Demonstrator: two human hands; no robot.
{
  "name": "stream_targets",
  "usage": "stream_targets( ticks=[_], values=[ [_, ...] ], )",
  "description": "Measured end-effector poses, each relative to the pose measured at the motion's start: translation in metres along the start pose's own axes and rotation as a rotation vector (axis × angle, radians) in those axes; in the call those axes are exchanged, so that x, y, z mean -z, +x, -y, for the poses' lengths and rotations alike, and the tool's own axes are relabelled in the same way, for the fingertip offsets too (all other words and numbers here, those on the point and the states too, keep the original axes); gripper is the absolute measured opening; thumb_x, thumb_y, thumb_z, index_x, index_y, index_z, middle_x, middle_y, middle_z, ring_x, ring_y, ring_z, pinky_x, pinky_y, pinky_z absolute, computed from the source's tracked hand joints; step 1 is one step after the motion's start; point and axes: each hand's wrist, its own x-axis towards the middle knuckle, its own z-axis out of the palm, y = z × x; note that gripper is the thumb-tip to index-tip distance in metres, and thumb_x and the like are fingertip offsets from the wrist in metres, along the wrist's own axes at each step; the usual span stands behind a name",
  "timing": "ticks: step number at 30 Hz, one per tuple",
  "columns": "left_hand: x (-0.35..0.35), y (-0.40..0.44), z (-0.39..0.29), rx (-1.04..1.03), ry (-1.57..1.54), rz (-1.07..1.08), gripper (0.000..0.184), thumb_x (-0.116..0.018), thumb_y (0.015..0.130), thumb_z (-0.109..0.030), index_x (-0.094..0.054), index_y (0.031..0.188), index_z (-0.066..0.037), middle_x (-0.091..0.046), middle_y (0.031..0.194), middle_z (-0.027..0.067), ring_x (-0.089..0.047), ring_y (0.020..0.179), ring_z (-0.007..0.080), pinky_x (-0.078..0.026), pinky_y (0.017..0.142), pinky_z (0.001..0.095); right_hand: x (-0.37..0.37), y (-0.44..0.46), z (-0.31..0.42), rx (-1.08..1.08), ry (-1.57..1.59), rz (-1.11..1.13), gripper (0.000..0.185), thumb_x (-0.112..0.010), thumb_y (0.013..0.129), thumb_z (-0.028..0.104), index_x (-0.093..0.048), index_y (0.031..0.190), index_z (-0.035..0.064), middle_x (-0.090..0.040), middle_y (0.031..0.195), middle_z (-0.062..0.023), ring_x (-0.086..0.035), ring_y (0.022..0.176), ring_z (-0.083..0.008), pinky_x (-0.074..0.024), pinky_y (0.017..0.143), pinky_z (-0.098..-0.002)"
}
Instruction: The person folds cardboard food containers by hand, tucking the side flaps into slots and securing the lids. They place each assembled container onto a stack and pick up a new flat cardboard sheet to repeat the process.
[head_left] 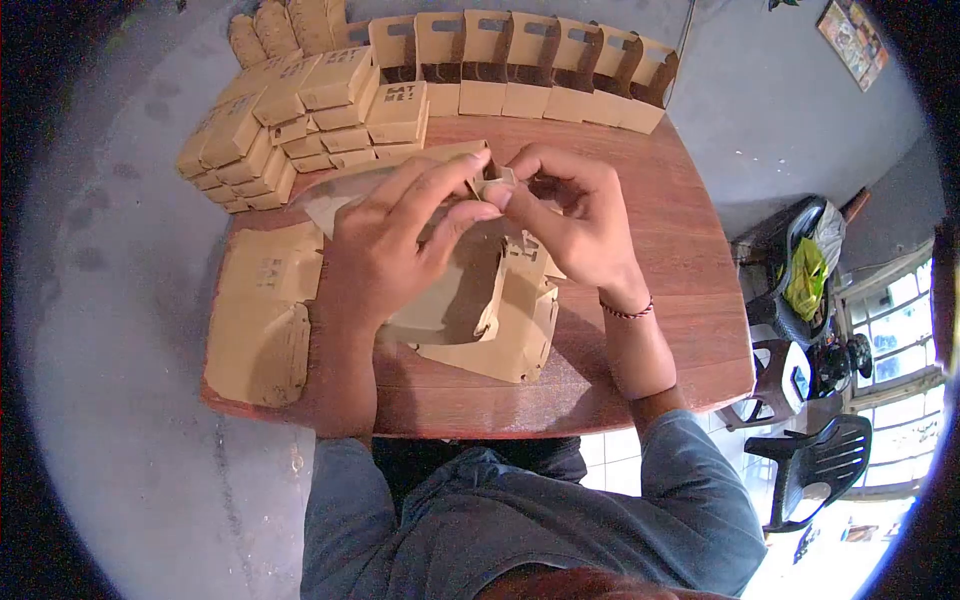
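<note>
A partly folded brown cardboard box (445, 285) is held up over the table between my two hands. My left hand (395, 220) pinches its far edge, thumb and fingers pressed around the corner. Close beside it, my right hand (575, 215) grips a small folded flap (497, 184) at that same corner with thumb and fingertips. Part of the corner is hidden behind my fingers. Under the held box lies a flat cardboard blank (515, 335) with dark print. Left of my left forearm, more flat printed blanks (260, 320) lie on the table.
The reddish-brown wooden table (665, 260) carries stacked closed boxes (290, 125) at the back left. Several cardboard carriers with handle cutouts (505, 65) stand along the back edge. On the right are a dark basket with bags (800, 270), a white stool (775, 380) and a dark plastic chair (820, 465).
</note>
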Motion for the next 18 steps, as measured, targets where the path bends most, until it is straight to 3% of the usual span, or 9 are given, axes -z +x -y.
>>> stream_targets(
  ticks=[3,7,10,12,15,18],
  values=[
    [-0.0054,-0.0011,0.0021,0.012,0.121,-0.063,0.046,-0.078,0.079,-0.016,-0.062,0.121,-0.009,-0.07,0.098,0.0098,-0.07,0.083,0.0256,-0.056,0.067,0.0335,0.0035,-0.001,0.0107,-0.067,-0.084,0.016,0.006,-0.068,0.09,0.004,-0.066,0.087,-0.0007,-0.062,0.079,0.0018,-0.052,0.069,-0.0012,-0.0389,0.056,-0.0185],
    [-0.0047,-0.0006,0.0048,0.002,0.084,-0.049,0.044,-0.074,0.083,-0.011,-0.06,0.124,-0.01,-0.071,0.101,0.0108,-0.071,0.084,0.0251,-0.057,0.067,0.0347,0.0012,0.0008,0.0058,0.057,-0.129,-0.026,0.009,-0.071,0.088,0.006,-0.067,0.083,-0.0001,-0.063,0.074,0.0016,-0.055,0.067,-0.0016,-0.0407,0.055,-0.0194],
    [-0.0039,-0.0021,0.0085,-0.005,0.061,-0.024,0.04,-0.069,0.086,-0.004,-0.061,0.124,-0.01,-0.071,0.1,0.0122,-0.071,0.085,0.0249,-0.057,0.067,0.0349,-0.0011,0.0005,0.0073,0.055,-0.177,-0.092,0.011,-0.073,0.084,0.005,-0.067,0.077,0.0,-0.064,0.068,-0.0005,-0.057,0.063,-0.0034,-0.0435,0.054,-0.0205],
    [-0.0048,-0.0022,0.0081,0.001,0.065,-0.016,0.039,-0.066,0.086,-0.001,-0.061,0.124,-0.009,-0.071,0.099,0.013,-0.071,0.084,0.0249,-0.057,0.067,0.035,-0.0024,-0.0002,0.0067,0.237,-0.284,-0.198,0.011,-0.074,0.079,0.011,-0.068,0.076,0.0011,-0.065,0.067,-0.0092,-0.062,0.056,-0.0133,-0.0475,0.051,-0.0269],
    [-0.0069,-0.0002,0.0036,-0.024,0.057,-0.073,0.038,-0.064,0.087,0.002,-0.062,0.123,-0.009,-0.071,0.096,0.0142,-0.071,0.082,0.0254,-0.057,0.066,0.0353,-0.0049,-0.0023,0.0107,0.333,-0.326,-0.212,0.01,-0.074,0.077,0.009,-0.068,0.075,0.0008,-0.066,0.069,-0.0105,-0.064,0.057,-0.0173,-0.0497,0.053,-0.0288],
    [-0.0069,0.0005,0.0054,-0.027,0.033,-0.075,0.037,-0.063,0.087,0.002,-0.063,0.122,-0.01,-0.071,0.095,0.0142,-0.072,0.081,0.0263,-0.057,0.067,0.0351,-0.0053,-0.0021,0.0103,0.298,-0.324,-0.176,0.009,-0.074,0.077,0.008,-0.068,0.075,0.0008,-0.066,0.069,-0.0112,-0.065,0.057,-0.0193,-0.0505,0.054,-0.0296]
  ],
)
